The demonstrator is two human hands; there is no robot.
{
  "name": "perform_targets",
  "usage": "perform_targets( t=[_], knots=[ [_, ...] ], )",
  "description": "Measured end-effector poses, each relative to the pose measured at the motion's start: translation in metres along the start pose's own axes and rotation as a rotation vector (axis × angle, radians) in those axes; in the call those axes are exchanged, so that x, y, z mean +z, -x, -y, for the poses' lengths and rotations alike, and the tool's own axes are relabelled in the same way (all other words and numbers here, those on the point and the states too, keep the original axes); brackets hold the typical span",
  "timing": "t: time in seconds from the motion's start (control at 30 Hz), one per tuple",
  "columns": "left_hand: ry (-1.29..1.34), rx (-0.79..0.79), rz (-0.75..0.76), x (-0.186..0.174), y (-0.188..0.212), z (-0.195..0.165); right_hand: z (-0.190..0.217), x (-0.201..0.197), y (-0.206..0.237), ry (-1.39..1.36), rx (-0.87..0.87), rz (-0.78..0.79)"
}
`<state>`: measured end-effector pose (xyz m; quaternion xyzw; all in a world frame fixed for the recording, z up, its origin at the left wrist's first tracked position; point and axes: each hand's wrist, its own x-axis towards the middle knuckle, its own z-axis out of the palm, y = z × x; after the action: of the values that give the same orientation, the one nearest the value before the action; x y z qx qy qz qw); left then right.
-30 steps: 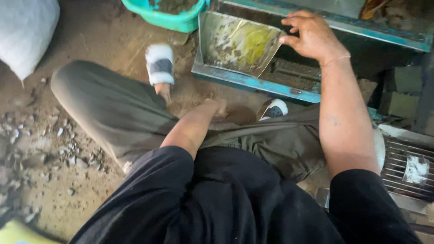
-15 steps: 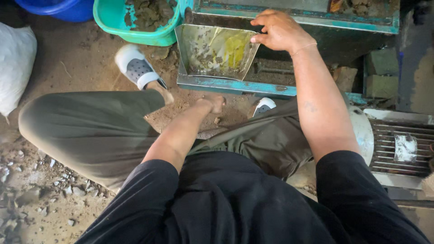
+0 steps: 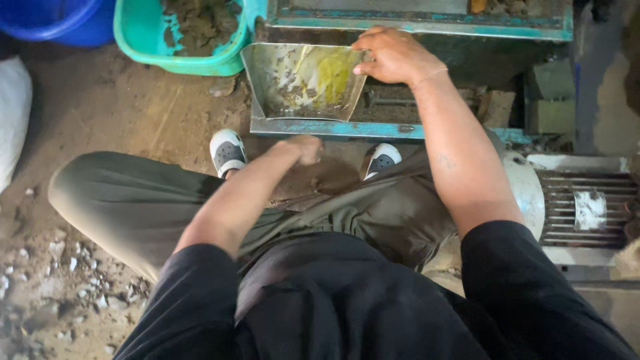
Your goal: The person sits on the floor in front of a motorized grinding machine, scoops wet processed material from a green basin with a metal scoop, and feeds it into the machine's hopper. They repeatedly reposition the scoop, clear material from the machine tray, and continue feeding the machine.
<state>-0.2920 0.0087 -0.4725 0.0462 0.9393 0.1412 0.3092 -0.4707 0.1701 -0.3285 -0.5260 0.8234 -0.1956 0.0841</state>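
My right hand (image 3: pixel 393 57) grips the right edge of a shiny metal tray (image 3: pixel 280 83) that leans against a teal-painted machine frame (image 3: pixel 427 23). Yellow-green residue and dark crumbs lie inside the tray. My left hand (image 3: pixel 305 148) is closed into a loose fist and hangs low between my knees, holding nothing that I can see. I am crouched in olive trousers, and my two feet in white and grey sandals (image 3: pixel 228 152) rest on the dirt floor just below the tray.
A teal plastic basin (image 3: pixel 143 50) with dark muddy matter stands at the upper left, beside a blue tub (image 3: pixel 47 17). A white sack (image 3: pixel 13 120) lies at the left edge. An electric motor with cooling fins (image 3: pixel 587 207) sits at right. Rubble litters the lower-left floor.
The view has tilted downward and to the right. My right hand stays on the tray's edge, and my left hand stays between my knees.
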Motion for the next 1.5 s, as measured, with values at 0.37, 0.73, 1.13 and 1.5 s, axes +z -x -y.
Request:
perform_targets(
  t=[0.37,0.73,1.13,1.5],
  knots=[
    [-0.271,0.149,0.11,-0.042,0.021,0.037,-0.039,0.032,-0.012,0.106,0.066,0.15],
    [-0.185,0.272,-0.035,-0.038,-0.005,0.058,-0.072,0.084,-0.06,0.162,0.181,0.436],
    [-0.078,0.123,0.01,-0.063,-0.006,0.07,-0.084,0.111,-0.101,0.093,0.106,0.532],
    [-0.148,0.134,-0.051,-0.068,0.005,0.075,-0.065,0.098,-0.11,0.125,0.044,0.504]
  ],
)
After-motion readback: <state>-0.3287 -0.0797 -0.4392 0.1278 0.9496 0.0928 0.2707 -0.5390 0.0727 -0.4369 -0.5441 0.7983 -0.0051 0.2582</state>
